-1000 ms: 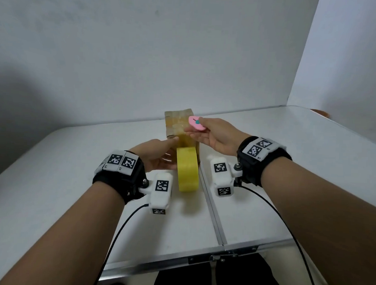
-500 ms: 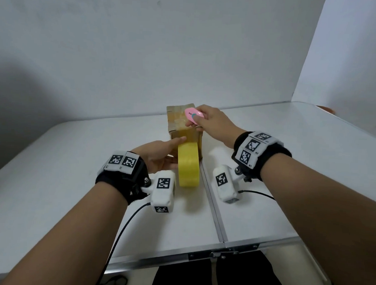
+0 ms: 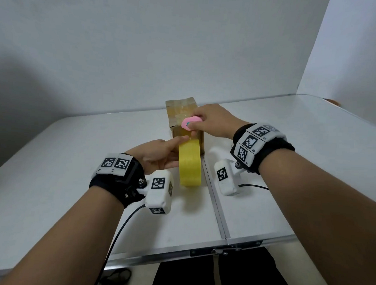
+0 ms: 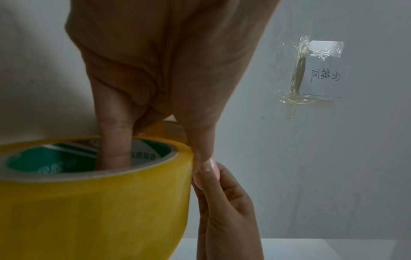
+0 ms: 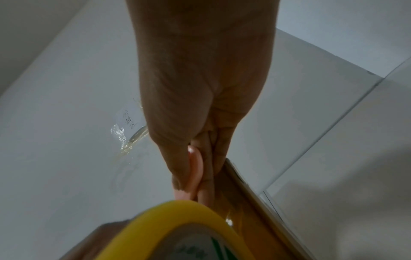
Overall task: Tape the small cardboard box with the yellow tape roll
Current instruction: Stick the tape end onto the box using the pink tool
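The left hand point(image 3: 159, 155) grips the upright tape roll point(image 3: 190, 163), one finger through its core, against the box point(image 3: 183, 118) on the counter point(image 3: 53, 180). The right hand point(image 3: 213, 122) pinches a pink cutter point(image 3: 191, 122) above.

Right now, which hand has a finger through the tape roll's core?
The left hand: one finger runs through the yellow tape roll. The right hand pinches a pink cutter.

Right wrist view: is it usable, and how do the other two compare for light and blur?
Right wrist: dim, soft; the yellow tape roll at the bottom edge is blurred, the right hand backlit. Left wrist: dim but sharper; roll and left hand readable. Head: brightest, wide-angle bending, soft shadows on the white table.
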The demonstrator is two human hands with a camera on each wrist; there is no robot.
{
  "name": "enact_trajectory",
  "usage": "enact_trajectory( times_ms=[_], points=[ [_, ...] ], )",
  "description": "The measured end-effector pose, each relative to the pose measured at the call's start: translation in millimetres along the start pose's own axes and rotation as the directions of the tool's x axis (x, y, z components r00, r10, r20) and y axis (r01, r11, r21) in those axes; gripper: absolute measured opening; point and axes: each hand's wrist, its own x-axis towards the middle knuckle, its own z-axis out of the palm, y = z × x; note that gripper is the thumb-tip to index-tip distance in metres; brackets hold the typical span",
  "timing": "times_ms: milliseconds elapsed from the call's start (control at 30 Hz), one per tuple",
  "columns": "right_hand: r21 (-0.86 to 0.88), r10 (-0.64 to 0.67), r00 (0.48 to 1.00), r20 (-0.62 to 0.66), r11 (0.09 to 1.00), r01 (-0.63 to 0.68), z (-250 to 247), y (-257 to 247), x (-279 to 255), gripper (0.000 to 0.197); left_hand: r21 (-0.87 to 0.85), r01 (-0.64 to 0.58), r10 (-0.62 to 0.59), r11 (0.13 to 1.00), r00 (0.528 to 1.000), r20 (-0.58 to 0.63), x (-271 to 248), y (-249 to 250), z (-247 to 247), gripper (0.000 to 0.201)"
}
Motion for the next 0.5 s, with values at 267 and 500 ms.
enact_trajectory(
  times_ms=[267, 500],
  points=[
    [-0.092, 0.011, 0.989, 0.144, 0.996, 0.002, -7.5, -9.4, 12.7, 0.027, -0.015, 0.003, -0.003, 1.000, 1.000, 0.020, -1.1, -1.9, -2.2, 0.036],
    [-0.169, 0.014, 0.989, 0.145, 0.986, 0.010, -6.0, -12.1, 12.6, 0.024, -0.116, 0.011, -0.006, 0.993, 0.999, 0.038, -2.6, -3.1, -2.1, 0.025]
  ],
)
